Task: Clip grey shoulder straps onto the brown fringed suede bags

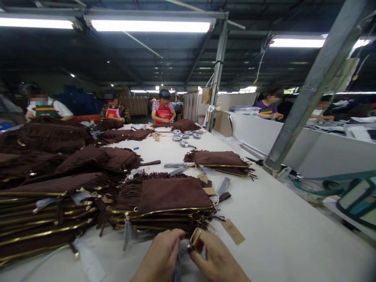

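Note:
My left hand (163,252) and my right hand (216,256) meet at the near edge of the white table (279,231). Their fingers are pinched together around a small gold metal clasp (194,237) with a grey strip (178,264) hanging under it. Just beyond them lies a stack of brown suede fringed pouches (167,199) with gold zippers. A paper tag (233,231) lies to the right of the stack.
More brown fringed pouches are piled at the left (44,196) and farther back (219,160). Rolls of tape (185,137) sit mid-table. Several people work at the far end and at a bench to the right. A slanted metal post (308,90) rises at right.

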`<state>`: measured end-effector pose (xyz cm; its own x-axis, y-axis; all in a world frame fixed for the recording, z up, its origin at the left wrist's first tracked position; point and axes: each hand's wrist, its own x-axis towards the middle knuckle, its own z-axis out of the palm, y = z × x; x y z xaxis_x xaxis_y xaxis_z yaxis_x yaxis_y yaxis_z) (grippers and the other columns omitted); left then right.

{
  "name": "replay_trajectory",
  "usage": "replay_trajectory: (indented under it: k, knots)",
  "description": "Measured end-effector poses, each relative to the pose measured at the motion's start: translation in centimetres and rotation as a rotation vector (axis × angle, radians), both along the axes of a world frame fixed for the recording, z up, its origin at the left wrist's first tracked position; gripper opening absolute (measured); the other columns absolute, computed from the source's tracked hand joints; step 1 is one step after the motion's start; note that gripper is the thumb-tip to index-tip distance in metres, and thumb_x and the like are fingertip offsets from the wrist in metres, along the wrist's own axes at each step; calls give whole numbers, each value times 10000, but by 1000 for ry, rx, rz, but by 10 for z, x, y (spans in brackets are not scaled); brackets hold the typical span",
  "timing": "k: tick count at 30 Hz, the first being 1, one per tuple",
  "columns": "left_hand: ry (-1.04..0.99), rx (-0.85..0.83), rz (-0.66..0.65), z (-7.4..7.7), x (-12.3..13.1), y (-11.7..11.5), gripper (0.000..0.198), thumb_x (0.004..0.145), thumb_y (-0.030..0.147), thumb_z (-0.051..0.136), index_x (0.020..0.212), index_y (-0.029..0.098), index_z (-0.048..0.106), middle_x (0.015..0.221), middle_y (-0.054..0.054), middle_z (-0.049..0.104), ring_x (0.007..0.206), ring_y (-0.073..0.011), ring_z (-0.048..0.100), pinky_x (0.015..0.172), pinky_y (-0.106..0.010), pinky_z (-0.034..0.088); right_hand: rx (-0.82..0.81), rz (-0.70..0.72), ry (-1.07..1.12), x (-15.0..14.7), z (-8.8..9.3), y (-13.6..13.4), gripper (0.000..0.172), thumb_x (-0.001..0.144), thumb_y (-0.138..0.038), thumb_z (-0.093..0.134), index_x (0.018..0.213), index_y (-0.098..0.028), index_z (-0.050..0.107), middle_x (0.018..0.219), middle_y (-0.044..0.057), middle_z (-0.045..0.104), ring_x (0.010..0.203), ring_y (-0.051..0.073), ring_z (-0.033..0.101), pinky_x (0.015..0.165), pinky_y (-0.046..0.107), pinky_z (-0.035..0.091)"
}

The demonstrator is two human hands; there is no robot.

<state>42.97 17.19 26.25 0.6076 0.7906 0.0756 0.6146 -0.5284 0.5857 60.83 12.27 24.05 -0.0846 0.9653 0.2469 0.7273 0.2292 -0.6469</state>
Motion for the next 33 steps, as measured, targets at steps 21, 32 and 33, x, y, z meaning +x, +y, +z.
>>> replay_trajectory:
  k: [21, 32, 33]
  knots:
    - [315, 183, -37, 61, 9, 82, 157, 875, 182, 543, 766, 197, 657, 836, -19, 679, 814, -189, 609, 729, -261, 415, 79, -79, 397, 46, -6, 16, 267, 952, -393, 476, 768, -237, 589, 631, -30, 567, 618, 163, 554, 582, 243, 431]
    - [198, 259, 76, 96, 20, 102, 226, 897, 222, 498, 703, 189, 610, 713, 7, 614, 717, -157, 535, 639, -233, 365, 78, 97, -138, 37, -4, 55, 273, 924, -110, 295, 963, -222, 540, 1124, 85, 650, 810, 189, 652, 645, 276, 447]
    - [212, 384, 139, 97, 22, 101, 228, 913, 216, 489, 724, 187, 613, 760, -14, 623, 770, -176, 540, 676, -249, 378, 64, 100, -94, 36, -6, 58, 263, 932, -131, 290, 958, -220, 535, 1021, 74, 662, 783, 191, 639, 640, 280, 441]
